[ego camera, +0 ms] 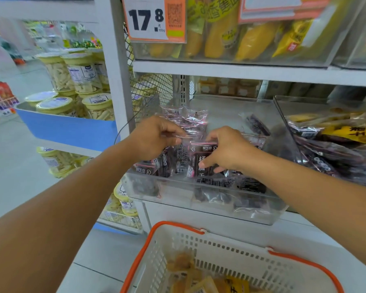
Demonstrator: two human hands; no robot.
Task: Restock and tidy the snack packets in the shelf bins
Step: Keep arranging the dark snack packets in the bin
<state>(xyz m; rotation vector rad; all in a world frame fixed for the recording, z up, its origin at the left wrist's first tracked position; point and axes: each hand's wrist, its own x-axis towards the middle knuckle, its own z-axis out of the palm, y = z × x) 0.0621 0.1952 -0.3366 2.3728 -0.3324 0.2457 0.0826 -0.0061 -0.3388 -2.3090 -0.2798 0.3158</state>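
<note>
A clear plastic bin (199, 199) on the middle shelf holds several dark snack packets with pink-edged clear wrappers (249, 182). My left hand (154, 137) reaches into the bin's left side and pinches the clear top edge of a packet (186, 121). My right hand (226, 149) grips a dark packet with white lettering (202, 154), thumb pressed on its front. Both hands sit close together over the bin's middle. More packets stand upright behind my left hand.
A white basket with orange rim (148, 246) sits below me, holding yellow packets. A neighbouring clear bin (283, 115) to the right holds dark and yellow packets. Yellow snacks fill the upper bin (230, 58) behind a 17.8 price tag (148, 20). Tubs (80, 75) stack on the left shelf.
</note>
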